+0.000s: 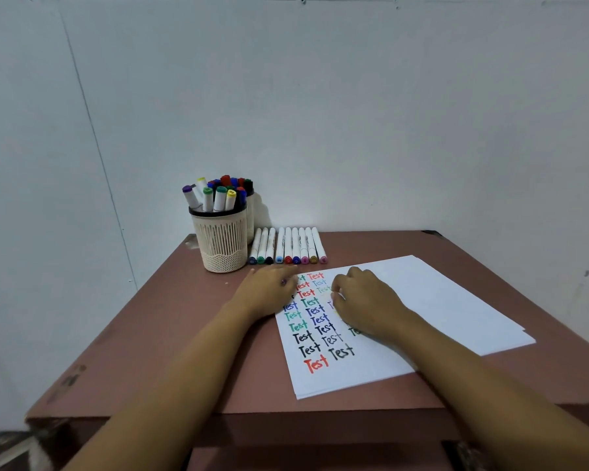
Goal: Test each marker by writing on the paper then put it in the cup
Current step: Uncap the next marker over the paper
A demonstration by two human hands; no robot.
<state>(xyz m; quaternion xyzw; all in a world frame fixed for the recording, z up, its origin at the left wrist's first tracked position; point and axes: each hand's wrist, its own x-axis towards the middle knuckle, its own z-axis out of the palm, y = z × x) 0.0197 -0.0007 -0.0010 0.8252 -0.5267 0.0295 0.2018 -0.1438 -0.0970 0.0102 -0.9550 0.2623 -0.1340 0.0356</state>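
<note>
Here, a big white wall (354,113) fills the top half of the frame. Below it a brown surface (170,334) takes up the lower half.

A stack of white paper (456,300) lies on the surface, right of the middle. On its left side the word "Test" (317,363) is written many times in red, blue, green and black.

Two bare arms come in from the bottom of the frame. The left hand (266,294) rests on the top left corner of the paper with its fingers reaching out. A small purple bit shows by the fingers, but it is too blurry to tell if the grip pinches it. The right hand (368,304) sits on the paper in the middle of the frame with its fingers curled down. Its grip is hidden, so I cannot tell what it holds.

A cream cup (223,243) stands on the surface, left of the middle, full of markers (220,195) with their caps up. Just beside it, nine more markers (288,244) lie in a row above the paper.
</note>
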